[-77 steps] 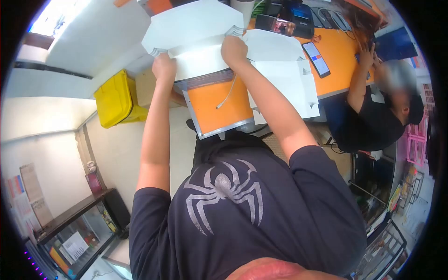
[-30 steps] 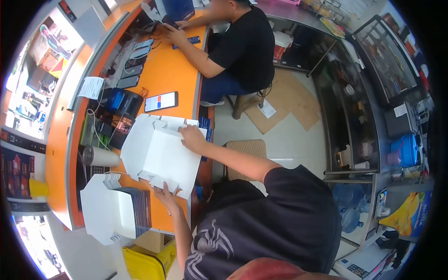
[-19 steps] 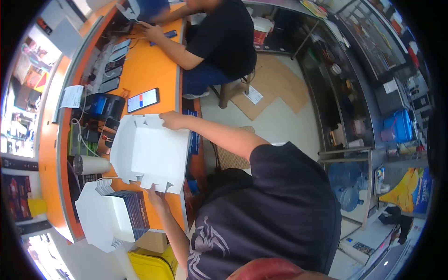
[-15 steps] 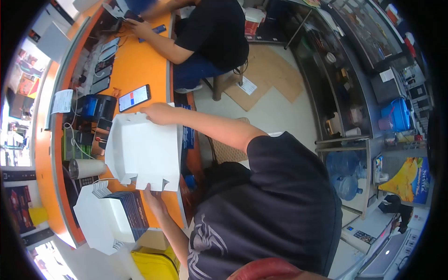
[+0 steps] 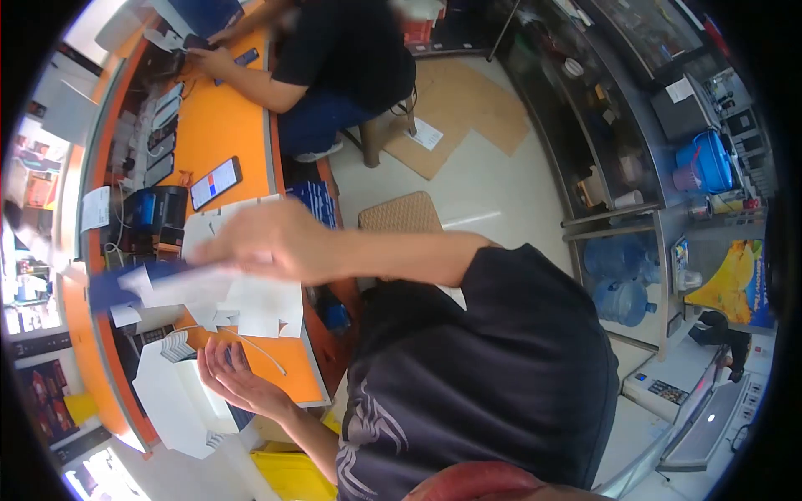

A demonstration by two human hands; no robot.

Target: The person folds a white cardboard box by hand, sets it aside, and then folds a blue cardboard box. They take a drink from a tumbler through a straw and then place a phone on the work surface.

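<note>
My right hand (image 5: 280, 240) is blurred by motion. It is closed on a smeared blue-and-white cardboard panel (image 5: 134, 285) that reaches out past the counter's far side. Under it, a white cardboard carton (image 5: 269, 312) with cut notches lies on the orange counter, partly covered by the hand. Whether panel and carton are one piece I cannot tell. My left hand (image 5: 242, 380) is open, palm up and fingers spread, over a stack of white nested cartons (image 5: 170, 397), and hides part of it.
A phone with a lit screen (image 5: 215, 183) lies on the counter beyond the carton. Further along, a person in a black shirt (image 5: 342, 63) sits handling a device. A woven stool (image 5: 399, 212) stands by the counter, and a yellow bin (image 5: 292, 474) is below my left arm.
Both hands were on the white carton's edges. My right hand has risen with the blue-and-white panel, while my left hand has let go and moved down over the stack. The view has shifted slightly.
</note>
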